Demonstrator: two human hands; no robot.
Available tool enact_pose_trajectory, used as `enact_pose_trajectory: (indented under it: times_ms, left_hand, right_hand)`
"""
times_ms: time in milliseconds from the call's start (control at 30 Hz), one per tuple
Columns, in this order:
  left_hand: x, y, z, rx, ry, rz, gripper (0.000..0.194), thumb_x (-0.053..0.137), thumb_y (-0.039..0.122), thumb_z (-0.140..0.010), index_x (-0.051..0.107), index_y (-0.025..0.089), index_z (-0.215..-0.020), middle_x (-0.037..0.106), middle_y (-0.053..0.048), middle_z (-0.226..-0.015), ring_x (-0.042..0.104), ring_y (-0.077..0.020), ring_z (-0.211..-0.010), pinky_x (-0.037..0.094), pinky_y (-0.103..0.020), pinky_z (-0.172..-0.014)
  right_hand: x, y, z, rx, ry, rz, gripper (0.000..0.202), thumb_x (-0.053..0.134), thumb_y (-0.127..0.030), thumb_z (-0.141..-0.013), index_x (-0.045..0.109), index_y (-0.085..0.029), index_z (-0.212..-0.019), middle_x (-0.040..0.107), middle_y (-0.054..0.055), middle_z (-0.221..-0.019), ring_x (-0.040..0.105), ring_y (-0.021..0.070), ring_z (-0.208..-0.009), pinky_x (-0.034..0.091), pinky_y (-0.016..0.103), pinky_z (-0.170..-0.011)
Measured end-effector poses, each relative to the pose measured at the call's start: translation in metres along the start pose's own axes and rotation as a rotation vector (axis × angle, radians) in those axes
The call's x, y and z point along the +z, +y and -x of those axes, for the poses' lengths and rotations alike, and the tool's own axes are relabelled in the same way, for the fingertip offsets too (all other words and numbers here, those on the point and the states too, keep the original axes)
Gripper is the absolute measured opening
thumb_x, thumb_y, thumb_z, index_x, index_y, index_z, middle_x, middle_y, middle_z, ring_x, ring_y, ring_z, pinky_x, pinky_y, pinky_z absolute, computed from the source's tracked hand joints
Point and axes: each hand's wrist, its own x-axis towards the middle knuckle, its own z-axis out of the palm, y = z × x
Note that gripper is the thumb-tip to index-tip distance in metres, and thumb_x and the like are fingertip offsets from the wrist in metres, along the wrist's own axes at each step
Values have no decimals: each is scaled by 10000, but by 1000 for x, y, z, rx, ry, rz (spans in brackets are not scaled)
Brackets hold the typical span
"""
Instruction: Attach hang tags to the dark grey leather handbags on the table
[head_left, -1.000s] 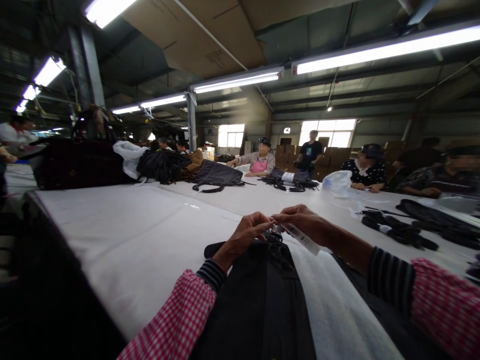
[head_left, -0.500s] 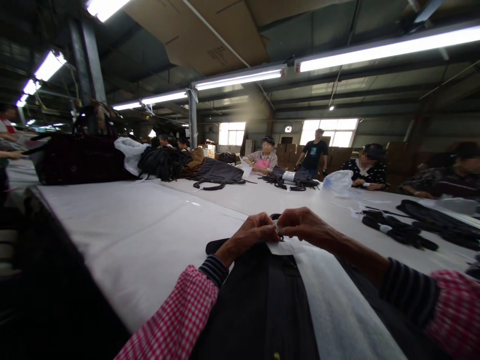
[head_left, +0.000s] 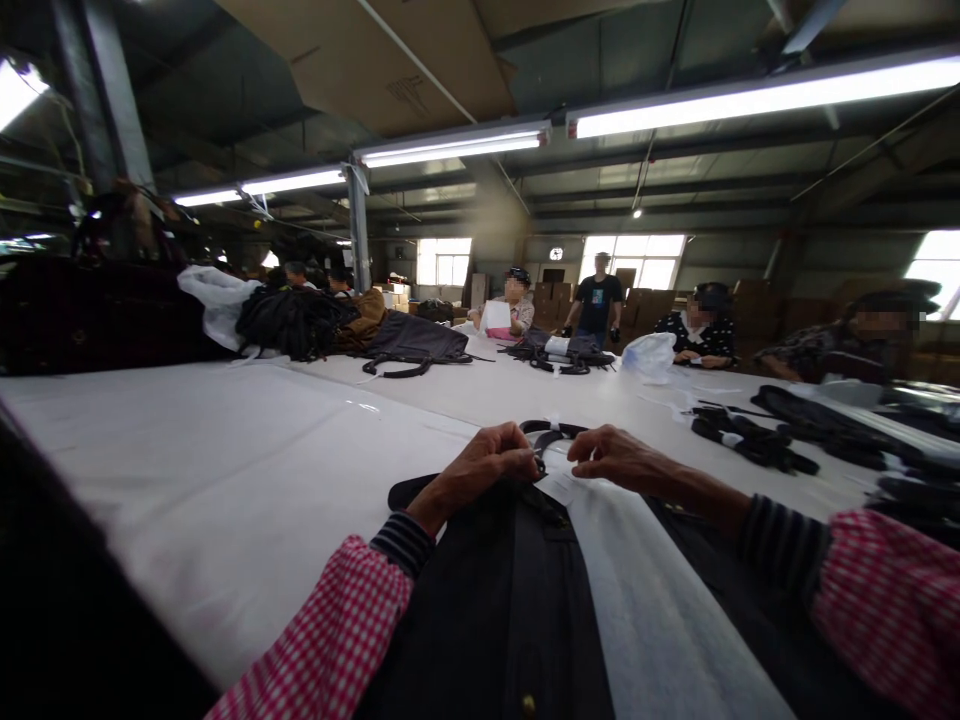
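A black bag (head_left: 487, 590) lies in front of me with a strip of white, cloth-like sheet (head_left: 660, 610) along it. At its far end are a curved black handle (head_left: 553, 428) with a white wrap and a small white paper tag (head_left: 556, 487). My left hand (head_left: 487, 458) is closed in a pinch beside a small dark ring, just above the tag; what lies between the fingertips is too small to make out. A short gap to the right, my right hand (head_left: 619, 458) has bent fingers with thumb and forefinger slightly apart, nothing visible in them.
The white table (head_left: 247, 470) stretches ahead and left. Dark bags (head_left: 289, 320) are heaped at the far left. Strapped black bundles (head_left: 750, 437) lie on the right, a clear plastic bag (head_left: 649, 357) farther back. Co-workers sit across the table; one person (head_left: 596, 300) stands behind.
My right hand has drawn away from my left, opening a gap between them. More of the handle shows. The view has turned slightly right, and a seated co-worker's white sheet is now more upright.
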Motion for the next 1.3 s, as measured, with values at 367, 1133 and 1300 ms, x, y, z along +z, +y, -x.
enact_pose_trajectory:
  times_ms: [367, 1133, 1300]
  left_hand:
    - [1, 2, 1, -12, -13, -30, 296, 746, 405, -844, 591, 155, -878, 747, -71, -855, 702, -177, -833, 544, -311, -827]
    - [4, 0, -5, 80, 190, -95, 250, 695, 382, -815, 593, 154, -835, 662, -8, -701, 550, -96, -587, 393, -208, -522]
    - [3, -1, -5, 87, 174, -101, 283, 684, 423, -826, 627, 146, -838, 635, 4, -678, 530, -92, -571, 385, -217, -529]
  right_hand:
    - [20, 19, -6, 200, -7, -325, 214, 712, -349, -625, 758, -157, -709, 618, 2, -608, 482, 131, -590, 335, 277, -562]
    - [6, -53, -17, -136, 88, -546, 309, 732, -468, -790, 668, -166, -811, 713, 44, -747, 566, 142, -630, 367, 256, -530]
    - [9, -57, -13, -90, 41, -648, 338, 770, -476, -767, 671, -155, -802, 730, 58, -772, 585, 129, -630, 366, 236, -526]
